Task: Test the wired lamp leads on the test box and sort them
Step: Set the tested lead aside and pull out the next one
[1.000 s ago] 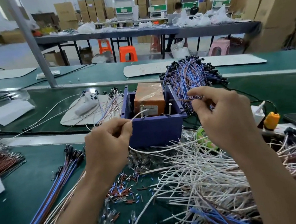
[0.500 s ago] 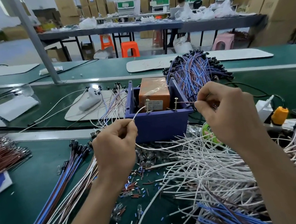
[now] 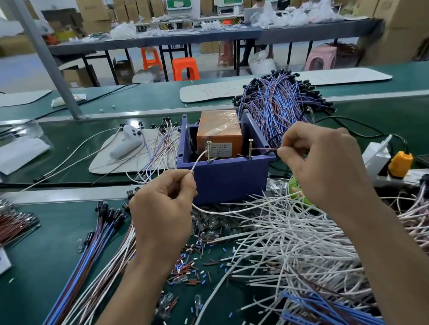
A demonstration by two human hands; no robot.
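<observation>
Left hand (image 3: 164, 206) pinches white lead (image 3: 199, 159) pointing up-right (right hand (image 3: 323, 162) pinches brown lead (image 3: 264, 149) leftward).

Green bench (image 3: 48, 270), wire heaps (image 3: 293, 233) (perhaps bulbs (image 3: 215, 225))

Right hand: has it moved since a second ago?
No, barely: the right hand stays just right of the right screw post on the test box, pinching the brown lead that reaches that post.
</observation>
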